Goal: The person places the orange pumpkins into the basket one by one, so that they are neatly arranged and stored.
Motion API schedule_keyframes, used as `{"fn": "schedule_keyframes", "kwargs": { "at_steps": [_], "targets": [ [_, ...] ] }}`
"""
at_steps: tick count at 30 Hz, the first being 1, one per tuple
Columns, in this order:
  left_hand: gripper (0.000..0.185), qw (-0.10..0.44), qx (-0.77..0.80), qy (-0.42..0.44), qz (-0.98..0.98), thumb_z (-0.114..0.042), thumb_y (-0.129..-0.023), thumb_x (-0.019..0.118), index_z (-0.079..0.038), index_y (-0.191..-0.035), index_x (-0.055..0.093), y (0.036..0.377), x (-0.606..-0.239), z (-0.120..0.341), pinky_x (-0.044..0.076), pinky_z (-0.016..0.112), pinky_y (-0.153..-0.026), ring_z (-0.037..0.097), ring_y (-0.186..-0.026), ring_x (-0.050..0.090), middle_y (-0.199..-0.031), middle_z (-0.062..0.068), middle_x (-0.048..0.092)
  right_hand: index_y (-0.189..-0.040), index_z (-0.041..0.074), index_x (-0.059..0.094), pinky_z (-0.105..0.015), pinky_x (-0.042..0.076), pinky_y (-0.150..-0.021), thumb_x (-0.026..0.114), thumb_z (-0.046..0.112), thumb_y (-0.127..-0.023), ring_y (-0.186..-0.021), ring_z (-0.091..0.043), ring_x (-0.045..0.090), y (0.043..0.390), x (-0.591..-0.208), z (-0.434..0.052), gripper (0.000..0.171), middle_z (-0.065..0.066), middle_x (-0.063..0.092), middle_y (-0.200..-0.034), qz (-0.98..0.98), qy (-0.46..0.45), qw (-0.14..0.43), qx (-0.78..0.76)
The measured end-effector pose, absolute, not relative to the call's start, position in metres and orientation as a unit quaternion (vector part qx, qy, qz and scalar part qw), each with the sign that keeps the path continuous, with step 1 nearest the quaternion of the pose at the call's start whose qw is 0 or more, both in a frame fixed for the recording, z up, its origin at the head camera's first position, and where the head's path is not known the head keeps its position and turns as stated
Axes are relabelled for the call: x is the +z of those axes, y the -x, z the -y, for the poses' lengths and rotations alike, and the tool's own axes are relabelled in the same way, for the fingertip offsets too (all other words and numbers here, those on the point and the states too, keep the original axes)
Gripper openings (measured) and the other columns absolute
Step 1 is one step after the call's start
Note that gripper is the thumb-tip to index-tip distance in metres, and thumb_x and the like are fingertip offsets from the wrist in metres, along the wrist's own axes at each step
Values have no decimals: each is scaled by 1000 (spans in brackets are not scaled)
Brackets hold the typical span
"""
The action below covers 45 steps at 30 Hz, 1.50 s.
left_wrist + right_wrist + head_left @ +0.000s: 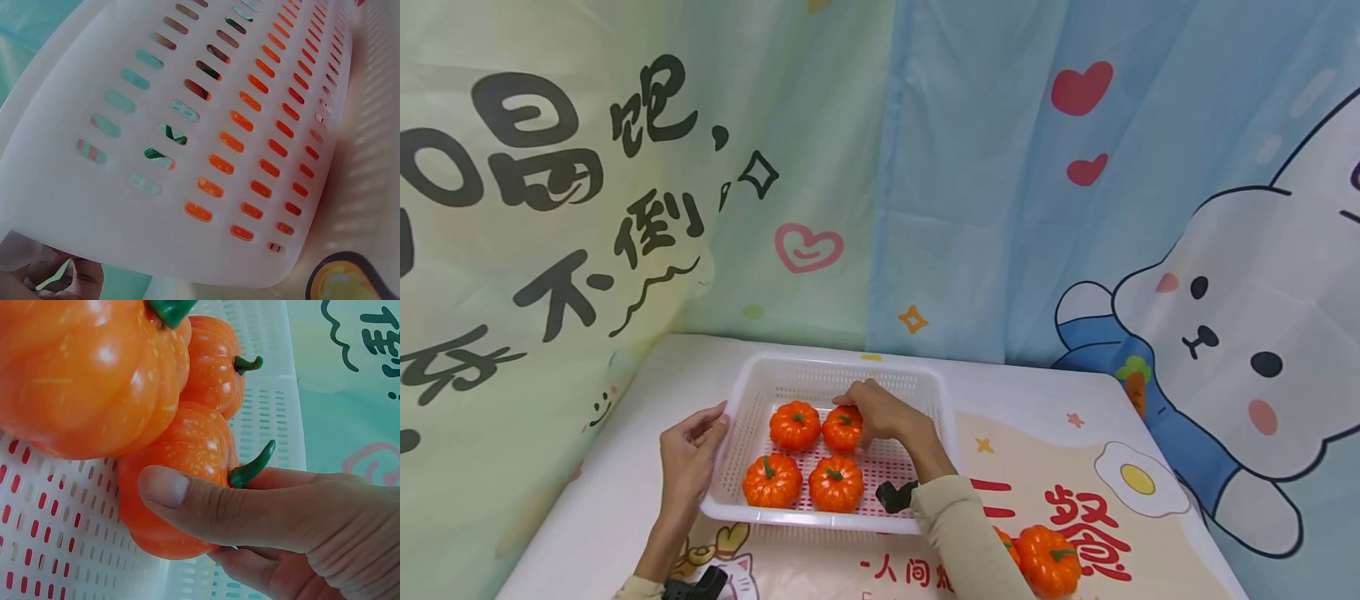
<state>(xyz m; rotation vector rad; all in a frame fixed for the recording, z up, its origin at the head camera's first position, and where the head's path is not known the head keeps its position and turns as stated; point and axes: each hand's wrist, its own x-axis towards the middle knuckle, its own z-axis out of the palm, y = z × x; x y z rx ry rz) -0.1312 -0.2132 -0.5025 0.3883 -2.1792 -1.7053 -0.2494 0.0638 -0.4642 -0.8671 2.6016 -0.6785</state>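
1. Cartoon curtains hung behind a white worktop (625, 467) with a printed mat.
2. On it stood a white basket (940, 392) holding four pumpkins in two rows.
3. The right hand (880, 412) had its grip closed around the back right pumpkin (841, 429), thumb on its side, as if to seat it beside the others.
4. The left hand (688, 454) pinched the basket's left rim, probably to keep it steady.
5. More pumpkins (1048, 560) lay outside, near the right sleeve.

The head view looks forward and down from above the table's (625, 467) near edge. The left wrist view sits tight against the white basket's (125, 206) slotted outer wall. The right wrist view looks closely across the basket floor. All three share the basket.
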Motion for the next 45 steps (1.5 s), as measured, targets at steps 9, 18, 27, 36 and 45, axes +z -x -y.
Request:
{"fn": "schedule_keyframes", "kwargs": {
  "at_steps": [9, 18, 27, 36, 45],
  "targets": [
    [36, 170, -605, -134, 766, -19, -111, 65, 2, -139, 71, 132, -503, 213, 56, 6, -80, -9, -86, 67, -135, 29, 73, -145, 3, 69, -47, 55, -113, 101, -3, -66, -116, -27, 60, 247, -465, -65, 85, -12, 74, -134, -913, 292, 161, -237],
    [37, 167, -603, -139, 767, -21, -111, 66, 0, -140, 72, 131, -504, 212, 56, 6, -81, -11, -88, 67, -137, 28, 73, -153, 3, 62, -50, 51, -120, 99, -2, -71, -131, -32, 56, 233, -449, -71, 90, -17, 66, -146, -919, 262, 162, -246],
    [37, 171, -592, -145, 774, -22, -111, 66, -1, -141, 72, 130, -504, 212, 54, 4, -82, -13, -87, 64, -137, 27, 73, -156, 7, 59, -51, 51, -121, 97, 0, -76, -138, -33, 55, 206, -419, -95, 89, -13, 64, -152, -929, 238, 116, -258],
    [39, 167, -601, -144, 769, -24, -111, 65, -2, -143, 70, 129, -504, 210, 57, 7, -81, -13, -87, 66, -140, 27, 72, -158, 14, 59, -52, 51, -121, 97, 6, -79, -141, -30, 54, 181, -397, -124, 88, -9, 64, -155, -940, 199, 90, -262],
    [39, 170, -594, -137, 775, -23, -112, 64, -1, -142, 70, 129, -504, 210, 56, 6, -79, -13, -87, 65, -139, 27, 72, -160, 20, 58, -55, 60, -108, 96, 12, -82, -142, -33, 54, 150, -390, -163, 87, -7, 61, -160, -952, 128, 52, -274]
  ]
}}
